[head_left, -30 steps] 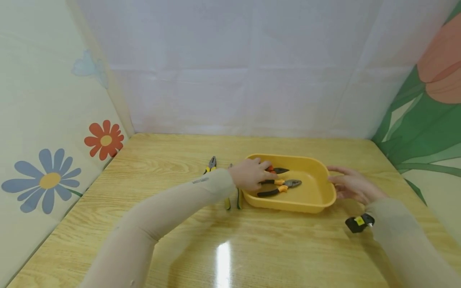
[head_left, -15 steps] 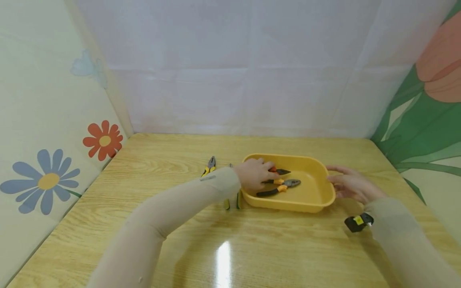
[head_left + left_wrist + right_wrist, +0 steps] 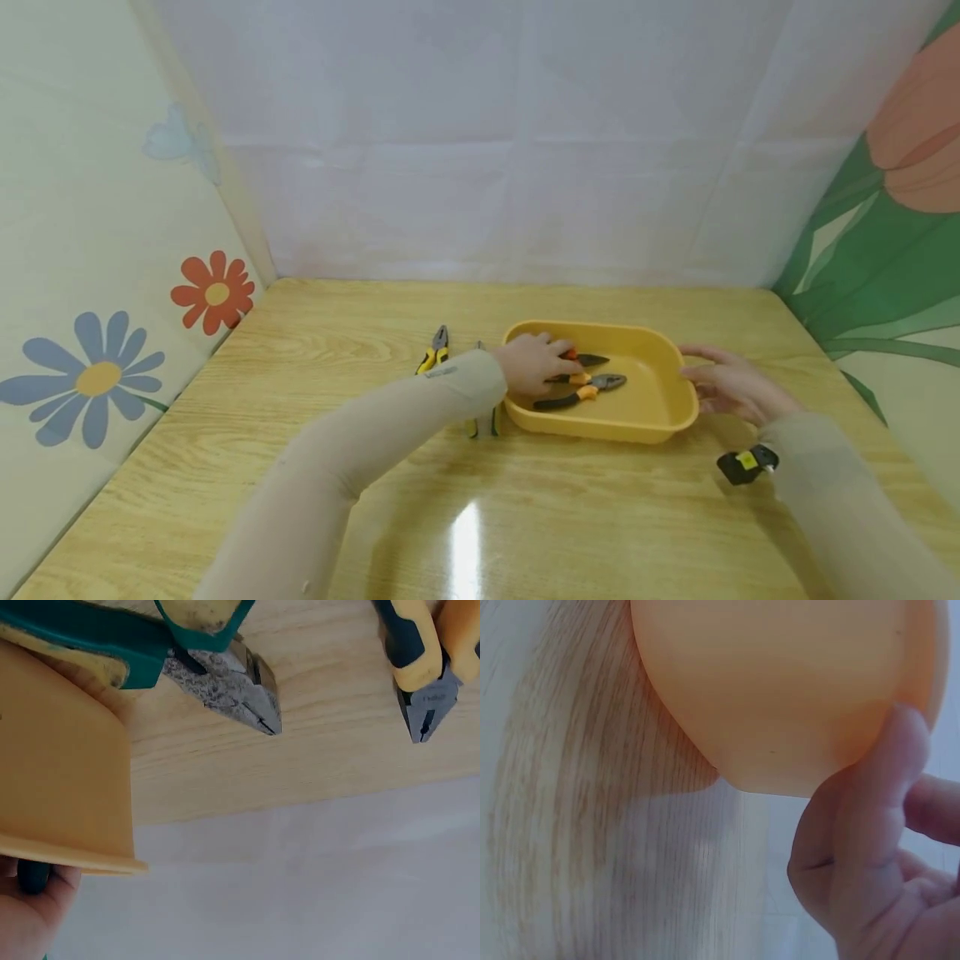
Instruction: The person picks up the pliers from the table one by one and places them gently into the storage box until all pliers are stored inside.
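In the head view my left hand [image 3: 534,363] reaches over the left end of a yellow plastic tray [image 3: 652,431]. Its fingers hold red-handled pliers [image 3: 592,360] with dark pointed jaws; most of the handles are hidden. A dark handle end [image 3: 33,876] shows between the fingers in the left wrist view. Beside them in the tray lie orange-and-black combination pliers [image 3: 606,382]. My right hand [image 3: 738,387] touches the tray's right end from outside. In the right wrist view a digit [image 3: 885,772] lies along the outer wall [image 3: 780,690], near the rim.
Left of the tray, green-and-yellow pliers [image 3: 225,682] lie on the wooden table [image 3: 570,517], partly behind the left forearm. Farther left are yellow-and-black pliers [image 3: 437,343]. A black device [image 3: 742,464] sits at the right wrist. A white sheet [image 3: 450,167] hangs behind.
My left hand has shifted slightly right, and the red-handled pliers have slid a little right and nearer inside the tray. The right hand has stayed at the tray's end.
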`<state>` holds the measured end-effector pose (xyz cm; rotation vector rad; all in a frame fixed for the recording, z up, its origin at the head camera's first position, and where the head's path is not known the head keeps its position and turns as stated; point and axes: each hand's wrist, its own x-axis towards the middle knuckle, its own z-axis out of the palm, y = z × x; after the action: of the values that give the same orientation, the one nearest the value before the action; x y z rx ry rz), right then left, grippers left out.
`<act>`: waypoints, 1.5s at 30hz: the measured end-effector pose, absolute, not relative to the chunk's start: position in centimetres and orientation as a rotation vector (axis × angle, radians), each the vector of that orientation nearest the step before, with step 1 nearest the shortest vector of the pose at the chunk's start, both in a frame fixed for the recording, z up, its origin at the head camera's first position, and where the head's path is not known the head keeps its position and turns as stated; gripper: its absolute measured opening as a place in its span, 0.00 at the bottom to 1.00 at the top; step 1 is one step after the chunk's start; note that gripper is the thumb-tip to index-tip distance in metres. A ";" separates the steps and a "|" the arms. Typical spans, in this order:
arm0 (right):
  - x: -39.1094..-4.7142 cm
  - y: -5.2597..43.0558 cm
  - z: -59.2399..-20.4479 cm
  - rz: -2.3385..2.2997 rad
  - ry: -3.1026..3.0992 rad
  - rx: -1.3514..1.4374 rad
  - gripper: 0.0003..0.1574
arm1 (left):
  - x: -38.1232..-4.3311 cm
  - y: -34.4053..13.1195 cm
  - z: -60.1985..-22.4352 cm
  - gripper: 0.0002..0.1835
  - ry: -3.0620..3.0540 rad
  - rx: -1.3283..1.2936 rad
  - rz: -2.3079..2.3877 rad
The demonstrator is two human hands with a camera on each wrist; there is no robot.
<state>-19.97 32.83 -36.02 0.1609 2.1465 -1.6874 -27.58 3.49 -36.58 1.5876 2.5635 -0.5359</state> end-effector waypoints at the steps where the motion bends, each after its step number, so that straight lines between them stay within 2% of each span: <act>1: -20.0 32.8 -36.0 -1.688 2.147 0.160 0.41 | -27.6 3.5 -36.7 0.28 2.572 1.575 -0.517; 9: -20.0 32.8 -35.9 -1.675 2.161 0.137 0.41 | -27.6 3.0 -37.4 0.31 2.609 1.462 -0.443; 16: -19.9 32.8 -35.9 -1.657 2.176 0.137 0.40 | -27.8 2.6 -37.6 0.35 2.642 1.464 -0.405; 27: -20.0 32.9 -35.9 -1.683 2.146 0.145 0.41 | -26.9 1.4 -36.8 0.32 2.752 1.508 -0.284; 34: -20.0 32.8 -35.7 -1.664 2.156 0.147 0.41 | -26.2 0.5 -36.7 0.26 2.801 1.598 -0.142; 45: -19.9 32.9 -35.7 -1.649 2.166 0.142 0.41 | -24.5 -1.2 -35.6 0.27 2.813 1.497 0.061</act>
<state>-19.93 32.93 -35.74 0.1423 2.1665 -1.6495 -24.47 -1.16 -35.60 1.4969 2.8131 0.0612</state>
